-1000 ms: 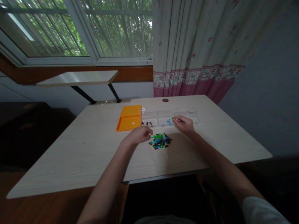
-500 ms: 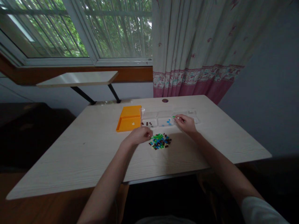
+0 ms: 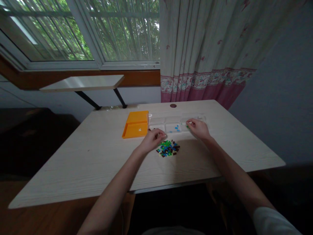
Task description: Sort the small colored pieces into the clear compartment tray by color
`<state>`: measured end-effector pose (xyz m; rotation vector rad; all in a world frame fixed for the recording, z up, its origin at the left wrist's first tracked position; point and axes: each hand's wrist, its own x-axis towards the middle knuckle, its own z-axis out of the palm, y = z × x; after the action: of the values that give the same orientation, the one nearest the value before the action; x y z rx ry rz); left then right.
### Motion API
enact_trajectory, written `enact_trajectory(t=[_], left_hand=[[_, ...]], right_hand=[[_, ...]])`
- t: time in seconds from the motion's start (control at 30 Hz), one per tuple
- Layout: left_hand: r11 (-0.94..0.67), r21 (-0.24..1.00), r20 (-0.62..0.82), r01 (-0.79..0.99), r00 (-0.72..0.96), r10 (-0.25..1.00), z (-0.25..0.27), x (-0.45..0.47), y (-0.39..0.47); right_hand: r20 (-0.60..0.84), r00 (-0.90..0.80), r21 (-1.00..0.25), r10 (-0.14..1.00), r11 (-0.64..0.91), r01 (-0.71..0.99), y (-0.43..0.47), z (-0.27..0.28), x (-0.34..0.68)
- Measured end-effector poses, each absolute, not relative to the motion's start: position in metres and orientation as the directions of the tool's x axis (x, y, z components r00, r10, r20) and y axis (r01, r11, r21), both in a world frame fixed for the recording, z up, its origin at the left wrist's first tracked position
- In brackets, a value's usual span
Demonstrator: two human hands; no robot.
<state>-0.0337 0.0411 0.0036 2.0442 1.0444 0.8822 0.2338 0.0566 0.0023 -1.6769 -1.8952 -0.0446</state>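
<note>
A heap of tiny building bricks (image 3: 168, 148), green, blue, dark brown and pale, lies on the table. Just above its left side is my left hand (image 3: 153, 139), fingertips pinched together; whatever they hold is too small to make out. My right hand (image 3: 199, 129) is over the right part of the clear compartment tray (image 3: 173, 120), thumb and fingers closed. Green bricks (image 3: 187, 126) show right below those fingertips. Several blue bricks (image 3: 177, 128) sit in the tray's middle front compartment. My left hand partly hides the left front compartment and its brown bricks.
An open orange case (image 3: 137, 117) with a small pale piece (image 3: 140, 130) in it adjoins the tray's left side. A raised shelf (image 3: 83, 83) on black legs stands at the table's back left. The pale wooden table (image 3: 102, 169) ends near my body.
My right hand has moved slightly right, and green bricks now show in the tray beneath it. My left hand has shifted right and away from me, covering most of the brown bricks.
</note>
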Motion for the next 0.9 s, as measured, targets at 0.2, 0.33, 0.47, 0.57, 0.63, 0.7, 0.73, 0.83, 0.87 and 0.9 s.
enact_trajectory(t=[0.2, 0.33, 0.47, 0.57, 0.63, 0.7, 0.73, 0.83, 0.87, 0.9], left_hand=[[-0.094, 0.994, 0.068, 0.053, 0.365, 0.928, -0.005, -0.013, 0.037], [-0.039, 0.999, 0.034, 0.008, 0.358, 0.933, -0.005, -0.01, 0.037], [-0.044, 0.999, 0.035, 0.017, 0.367, 0.929, -0.006, -0.011, 0.037], [-0.075, 0.997, 0.056, 0.036, 0.376, 0.925, -0.007, -0.011, 0.037], [-0.092, 0.994, 0.066, 0.05, 0.38, 0.923, -0.007, -0.011, 0.037], [-0.108, 0.992, 0.076, 0.064, 0.378, 0.923, -0.008, -0.011, 0.038], [-0.115, 0.991, 0.081, 0.07, 0.376, 0.923, -0.009, -0.012, 0.038], [-0.133, 0.987, 0.092, 0.086, 0.373, 0.923, -0.011, -0.013, 0.039], [-0.137, 0.986, 0.094, 0.09, 0.371, 0.924, -0.012, -0.013, 0.04], [-0.141, 0.985, 0.097, 0.096, 0.369, 0.924, -0.012, -0.013, 0.04]], right_hand=[[0.596, -0.353, -0.269, 0.721, 0.593, 0.759, 0.037, -0.006, 0.187], [0.638, -0.435, -0.196, 0.635, 0.681, 0.705, 0.027, -0.009, 0.171], [0.671, -0.442, -0.174, 0.596, 0.705, 0.687, 0.026, -0.009, 0.17], [0.686, -0.44, -0.171, 0.58, 0.716, 0.676, 0.027, -0.009, 0.171], [0.68, -0.445, -0.175, 0.583, 0.719, 0.673, 0.027, -0.009, 0.171], [0.658, -0.456, -0.183, 0.6, 0.714, 0.676, 0.026, -0.009, 0.171], [0.638, -0.461, -0.189, 0.617, 0.706, 0.683, 0.025, -0.008, 0.171], [0.567, -0.469, -0.213, 0.677, 0.671, 0.71, 0.023, -0.006, 0.171], [0.547, -0.468, -0.226, 0.694, 0.661, 0.716, 0.023, -0.005, 0.17], [0.533, -0.464, -0.241, 0.708, 0.652, 0.718, 0.022, -0.005, 0.17]])
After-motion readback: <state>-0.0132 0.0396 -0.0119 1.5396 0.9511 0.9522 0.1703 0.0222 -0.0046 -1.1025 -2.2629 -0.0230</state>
